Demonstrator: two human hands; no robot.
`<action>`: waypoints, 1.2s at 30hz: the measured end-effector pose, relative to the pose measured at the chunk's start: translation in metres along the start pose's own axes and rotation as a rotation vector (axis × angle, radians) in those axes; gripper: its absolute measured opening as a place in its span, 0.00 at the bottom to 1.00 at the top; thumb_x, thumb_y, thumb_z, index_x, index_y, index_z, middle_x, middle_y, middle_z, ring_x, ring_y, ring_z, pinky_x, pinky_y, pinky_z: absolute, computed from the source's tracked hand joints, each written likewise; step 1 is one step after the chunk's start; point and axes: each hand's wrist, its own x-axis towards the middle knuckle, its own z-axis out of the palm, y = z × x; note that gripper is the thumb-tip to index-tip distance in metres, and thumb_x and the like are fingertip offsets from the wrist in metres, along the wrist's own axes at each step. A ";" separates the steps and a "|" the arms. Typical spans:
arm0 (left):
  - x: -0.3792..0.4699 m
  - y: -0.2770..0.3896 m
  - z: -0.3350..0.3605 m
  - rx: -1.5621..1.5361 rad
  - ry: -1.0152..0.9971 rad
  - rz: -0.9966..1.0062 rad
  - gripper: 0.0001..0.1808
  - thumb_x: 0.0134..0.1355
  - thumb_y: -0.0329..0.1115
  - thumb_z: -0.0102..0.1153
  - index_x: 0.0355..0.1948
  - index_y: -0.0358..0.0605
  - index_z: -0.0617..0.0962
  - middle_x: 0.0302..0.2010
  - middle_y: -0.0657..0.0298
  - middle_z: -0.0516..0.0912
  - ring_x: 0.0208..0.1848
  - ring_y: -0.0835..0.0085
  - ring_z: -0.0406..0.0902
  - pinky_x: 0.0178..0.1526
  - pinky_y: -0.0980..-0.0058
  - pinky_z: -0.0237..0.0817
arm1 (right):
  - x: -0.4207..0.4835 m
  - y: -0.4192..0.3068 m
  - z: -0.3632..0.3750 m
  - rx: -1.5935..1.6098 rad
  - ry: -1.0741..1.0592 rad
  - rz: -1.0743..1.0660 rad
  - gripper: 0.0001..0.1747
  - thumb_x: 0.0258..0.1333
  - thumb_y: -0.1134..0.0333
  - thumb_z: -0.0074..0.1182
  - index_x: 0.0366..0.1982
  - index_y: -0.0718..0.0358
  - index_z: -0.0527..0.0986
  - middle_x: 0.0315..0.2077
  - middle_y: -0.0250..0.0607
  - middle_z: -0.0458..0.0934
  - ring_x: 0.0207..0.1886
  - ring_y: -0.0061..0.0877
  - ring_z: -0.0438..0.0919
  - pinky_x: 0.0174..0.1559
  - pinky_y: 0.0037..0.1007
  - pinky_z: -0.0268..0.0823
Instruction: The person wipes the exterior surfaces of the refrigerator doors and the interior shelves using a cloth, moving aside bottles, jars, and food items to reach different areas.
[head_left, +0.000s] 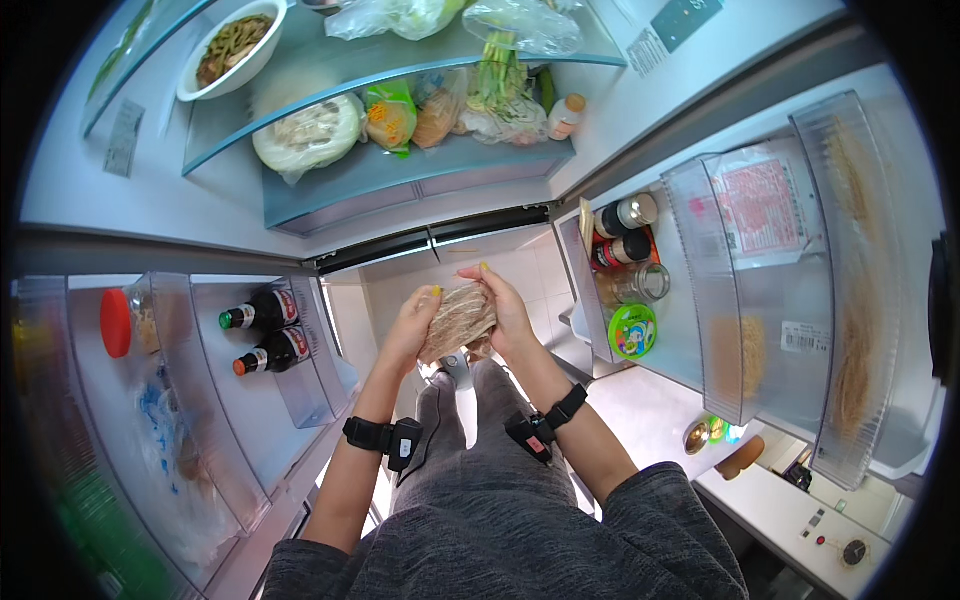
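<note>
Both of my hands grip a brownish, striped bundle in clear plastic wrap (459, 316) in front of my legs, between the two open doors of a refrigerator. My left hand (412, 324) is closed on its left side, and my right hand (508, 309) holds its right side with the thumb along the top. What the wrap contains is not clear. Beyond the hands are the glass shelves (315, 97), with a white bowl of green beans (255, 71), a plastic-wrapped round item (311, 139), bagged food (390, 116) and a bundle of green stalks (499, 82).
Dark bottles (274, 309) and a red-lidded jar (116, 322) stand in the left door. The right door holds seasoning jars (636, 211), a green-lidded tub (632, 331) and packets of dried noodles (855, 337). A white counter (795, 510) lies at lower right.
</note>
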 end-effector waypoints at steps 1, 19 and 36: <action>0.003 -0.004 0.004 0.034 0.036 -0.005 0.21 0.68 0.47 0.44 0.50 0.40 0.72 0.40 0.62 0.77 0.41 0.77 0.74 0.44 0.78 0.66 | 0.000 0.000 -0.009 0.007 0.008 -0.013 0.17 0.64 0.58 0.44 0.41 0.65 0.73 0.31 0.38 0.77 0.34 0.23 0.78 0.37 0.25 0.72; 0.015 0.016 0.064 -0.215 0.160 -0.025 0.20 0.68 0.50 0.42 0.42 0.42 0.74 0.35 0.65 0.79 0.36 0.76 0.77 0.40 0.74 0.69 | -0.036 -0.007 -0.049 -0.800 0.285 -0.483 0.21 0.67 0.57 0.38 0.48 0.66 0.70 0.42 0.38 0.75 0.47 0.21 0.71 0.52 0.23 0.60; 0.006 -0.007 0.019 0.661 0.213 0.293 0.20 0.67 0.44 0.43 0.45 0.37 0.76 0.34 0.65 0.80 0.37 0.72 0.77 0.42 0.74 0.65 | -0.054 -0.004 -0.057 -1.020 0.418 -0.183 0.14 0.60 0.63 0.51 0.31 0.67 0.79 0.39 0.36 0.79 0.37 0.19 0.76 0.44 0.21 0.65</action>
